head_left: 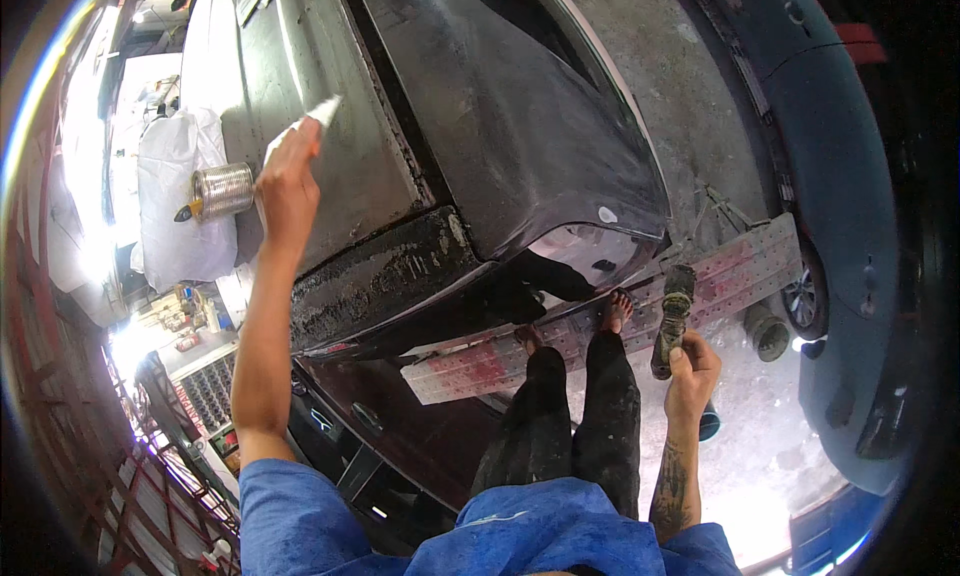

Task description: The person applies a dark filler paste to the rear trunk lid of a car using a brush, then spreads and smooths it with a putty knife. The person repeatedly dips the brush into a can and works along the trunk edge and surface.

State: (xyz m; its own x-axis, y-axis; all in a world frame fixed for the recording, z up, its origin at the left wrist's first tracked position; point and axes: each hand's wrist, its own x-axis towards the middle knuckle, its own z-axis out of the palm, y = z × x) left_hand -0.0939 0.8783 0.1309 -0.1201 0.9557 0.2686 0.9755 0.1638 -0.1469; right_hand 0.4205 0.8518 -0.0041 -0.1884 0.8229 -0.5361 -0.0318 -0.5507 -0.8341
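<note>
My left hand [287,184] is raised over the left side of the grey car panel [330,156], its fingers pressed together. A white, flat, pointed piece [325,110] sticks out at its fingertips; its kind is not clear. Beside that hand a ribbed metal can [224,191] lies over white sheeting [180,216], with a dark-tipped tool at its end. My right hand [692,371] is closed round the lower end of a long, dark, grime-caked tool [675,316] with a narrow middle. This tool is held upright, off the car, above the plank.
My bare feet [618,311] stand on a perforated, paint-spotted metal plank [480,371] along the dark car. A blue-grey car [850,236] is parked at the right. Below the plank a dark cylindrical container [767,334] lies on the concrete floor. Shelves with bottles [205,376] stand at lower left.
</note>
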